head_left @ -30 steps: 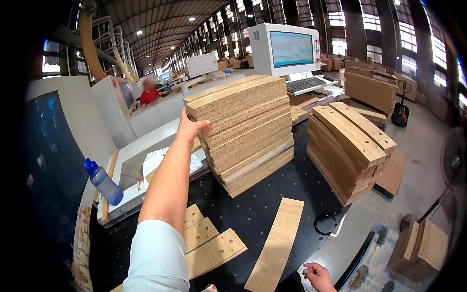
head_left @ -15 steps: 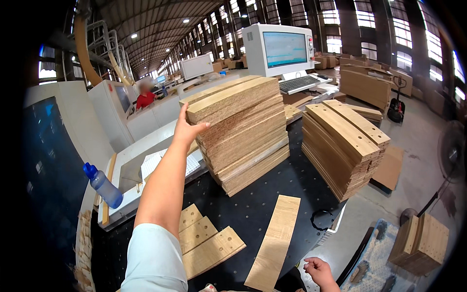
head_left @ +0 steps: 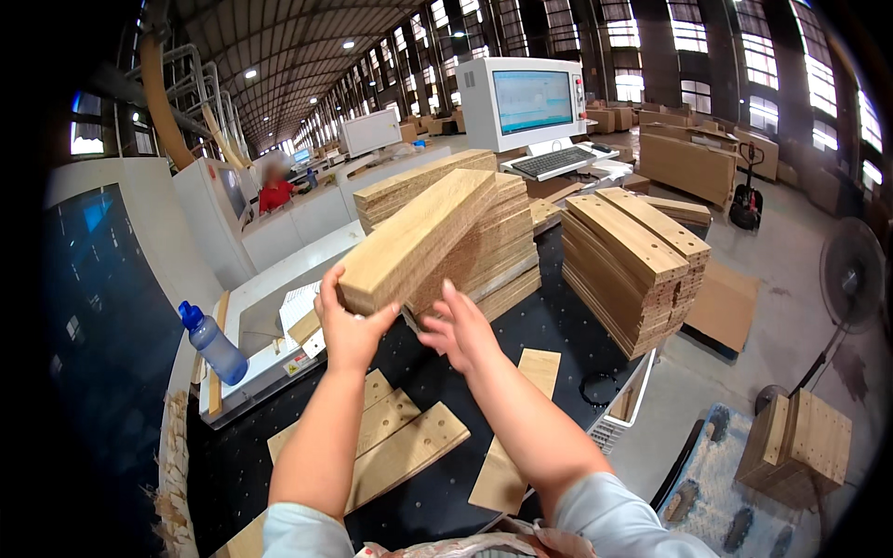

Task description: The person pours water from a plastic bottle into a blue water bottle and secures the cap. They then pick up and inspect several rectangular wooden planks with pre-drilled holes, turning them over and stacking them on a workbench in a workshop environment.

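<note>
My left hand (head_left: 352, 327) grips the near end of a thick bundle of wooden boards (head_left: 420, 232), fingers on its left side and thumb at the right. The bundle lies askew, its near end jutting toward me off the tall stack of boards (head_left: 513, 244). Just right of that end, my right hand (head_left: 462, 327) is open with fingers apart; whether it touches the bundle I cannot tell. Below my arms, several drilled boards (head_left: 409, 453) lie on the black table (head_left: 581, 339). Partly behind my right forearm is a single plain board (head_left: 498, 479).
Drilled boards form another stack (head_left: 623, 270) at right. Behind stand a monitor (head_left: 521, 102) and keyboard (head_left: 553, 162). A blue-capped bottle (head_left: 214, 344) is at left. On the floor at right are a pallet (head_left: 730, 484), a fan (head_left: 851, 279) and a pallet jack (head_left: 747, 195). A person in red (head_left: 275, 193) sits far off.
My left hand has drawn the top bundle toward me and turned it askew. My right hand has come up from the lower right to beside its near end.
</note>
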Demonstrator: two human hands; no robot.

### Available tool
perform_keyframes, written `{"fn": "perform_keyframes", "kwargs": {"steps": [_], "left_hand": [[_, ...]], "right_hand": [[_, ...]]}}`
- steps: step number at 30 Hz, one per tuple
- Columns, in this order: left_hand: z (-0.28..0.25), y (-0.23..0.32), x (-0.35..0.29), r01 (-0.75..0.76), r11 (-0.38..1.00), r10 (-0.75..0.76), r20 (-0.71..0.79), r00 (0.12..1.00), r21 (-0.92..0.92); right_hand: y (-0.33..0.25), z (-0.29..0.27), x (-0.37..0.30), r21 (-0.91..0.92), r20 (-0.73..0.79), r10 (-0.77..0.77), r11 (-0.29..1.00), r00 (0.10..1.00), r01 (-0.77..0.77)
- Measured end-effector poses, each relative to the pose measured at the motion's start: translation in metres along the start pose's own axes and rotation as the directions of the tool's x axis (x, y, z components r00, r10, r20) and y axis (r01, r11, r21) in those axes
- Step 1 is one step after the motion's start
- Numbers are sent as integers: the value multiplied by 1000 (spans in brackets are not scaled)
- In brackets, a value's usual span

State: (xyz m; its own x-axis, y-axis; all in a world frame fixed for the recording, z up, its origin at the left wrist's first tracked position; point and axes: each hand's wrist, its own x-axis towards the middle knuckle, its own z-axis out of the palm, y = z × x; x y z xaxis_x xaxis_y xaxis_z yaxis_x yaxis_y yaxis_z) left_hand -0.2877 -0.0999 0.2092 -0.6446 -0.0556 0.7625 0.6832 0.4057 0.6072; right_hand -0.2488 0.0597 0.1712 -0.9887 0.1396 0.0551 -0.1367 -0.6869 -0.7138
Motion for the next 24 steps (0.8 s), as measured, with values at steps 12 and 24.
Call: {"fn": "perform_keyframes", "kwargs": {"steps": [12,24], "left_hand": [[-36,-31,-185,38,991,-73,275,959,130],[72,-88,-160,162,979,-205,542,815,127]], "right_hand": [[108,-65,-63,259,-171,88,965,981,-42],[105,-177,44,202,-335,123,978,934,-56]]}}
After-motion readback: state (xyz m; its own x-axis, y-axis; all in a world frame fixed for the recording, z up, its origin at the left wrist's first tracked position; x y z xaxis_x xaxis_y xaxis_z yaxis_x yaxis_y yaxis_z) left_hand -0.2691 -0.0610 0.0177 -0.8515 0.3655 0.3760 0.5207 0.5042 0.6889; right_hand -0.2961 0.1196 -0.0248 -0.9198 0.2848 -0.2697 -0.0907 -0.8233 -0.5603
